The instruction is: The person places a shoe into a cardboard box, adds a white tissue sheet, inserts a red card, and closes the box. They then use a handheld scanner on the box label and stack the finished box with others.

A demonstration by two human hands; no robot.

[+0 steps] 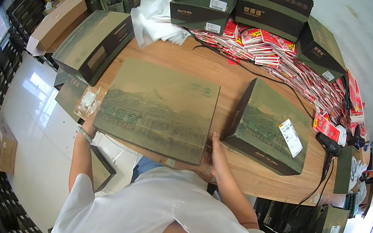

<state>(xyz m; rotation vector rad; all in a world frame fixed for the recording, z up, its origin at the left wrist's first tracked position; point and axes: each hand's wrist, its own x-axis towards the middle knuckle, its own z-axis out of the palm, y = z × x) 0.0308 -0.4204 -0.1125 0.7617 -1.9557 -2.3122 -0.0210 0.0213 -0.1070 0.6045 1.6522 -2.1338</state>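
Observation:
A wide, flat green cardboard box (pixel 159 105) with a mountain print lies in front of me at the table's near edge. My left hand (pixel 89 124) grips its near left corner, with the fingers mostly hidden by the box. Against its right side presses my right hand (pixel 217 156), fingers stretched along the edge. To the right stands a second green box (pixel 266 128) with a white label on its lid, apart from the held one.
Stacked dark boxes (pixel 201 17) stand at the back of the wooden table (pixel 166 55), beside heaped red-and-white cards (pixel 272 57). A black hair dryer (pixel 329 145) and its cord lie at the right edge. More boxes (pixel 93 47) stand at left, near white plastic bags (pixel 157 18).

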